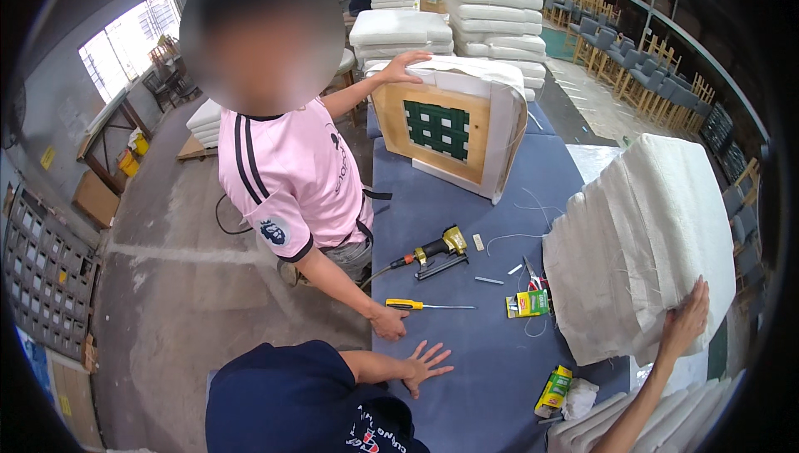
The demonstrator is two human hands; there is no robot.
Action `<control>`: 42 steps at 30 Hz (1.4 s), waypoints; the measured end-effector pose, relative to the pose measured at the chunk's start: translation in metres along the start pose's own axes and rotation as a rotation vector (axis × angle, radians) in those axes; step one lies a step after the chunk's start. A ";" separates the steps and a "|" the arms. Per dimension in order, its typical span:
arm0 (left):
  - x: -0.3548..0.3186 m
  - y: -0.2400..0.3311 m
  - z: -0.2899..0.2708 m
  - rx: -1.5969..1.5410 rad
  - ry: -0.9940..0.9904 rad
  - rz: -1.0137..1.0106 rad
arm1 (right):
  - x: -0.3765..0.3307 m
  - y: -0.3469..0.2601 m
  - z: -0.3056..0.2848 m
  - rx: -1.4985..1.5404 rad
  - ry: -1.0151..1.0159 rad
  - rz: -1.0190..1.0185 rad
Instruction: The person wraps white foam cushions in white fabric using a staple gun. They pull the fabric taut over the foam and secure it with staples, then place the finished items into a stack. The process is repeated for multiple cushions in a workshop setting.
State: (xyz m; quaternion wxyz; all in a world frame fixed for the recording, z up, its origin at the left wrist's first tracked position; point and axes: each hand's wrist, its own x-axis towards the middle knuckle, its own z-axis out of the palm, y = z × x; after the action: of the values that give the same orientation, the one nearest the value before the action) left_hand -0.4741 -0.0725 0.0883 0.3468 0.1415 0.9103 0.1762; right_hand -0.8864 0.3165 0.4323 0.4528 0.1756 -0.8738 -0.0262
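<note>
Flat blue tabletop (491, 386); left hand (426, 367) splayed, right hand (687, 318) touching textured cushions (624, 237).

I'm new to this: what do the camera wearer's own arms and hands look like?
The left hand and right hand are human, without gloves; both forearms are bare, with no cables. The left sleeve is short and navy; the right one is out of view.

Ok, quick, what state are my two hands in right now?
Left hand: open, fingers spread on the blue-grey tabletop.
Right hand: open, laid against the stacked white fabric cushions.
</note>
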 end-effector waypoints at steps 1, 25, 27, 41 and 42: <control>0.001 0.000 -0.001 0.003 0.006 0.004 | 0.000 0.002 -0.001 0.018 0.006 -0.018; 0.020 -0.037 -0.037 -0.374 -0.118 0.161 | 0.049 -0.065 -0.065 -0.165 -0.182 -0.036; 0.011 -0.038 -0.053 -0.838 0.287 0.354 | 0.052 -0.082 -0.116 -0.053 -0.098 -0.033; -0.160 0.053 -0.530 -0.631 1.334 1.147 | 0.012 -0.188 -0.478 0.463 0.124 0.073; -0.156 0.070 -0.543 -0.547 1.377 1.151 | 0.010 -0.182 -0.496 0.495 0.129 0.085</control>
State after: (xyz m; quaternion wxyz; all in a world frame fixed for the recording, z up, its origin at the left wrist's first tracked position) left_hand -0.7221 -0.1897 0.5873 -0.3875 0.3482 0.6321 0.5737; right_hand -0.4433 0.1987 0.6946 0.4515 0.2455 -0.8294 0.2190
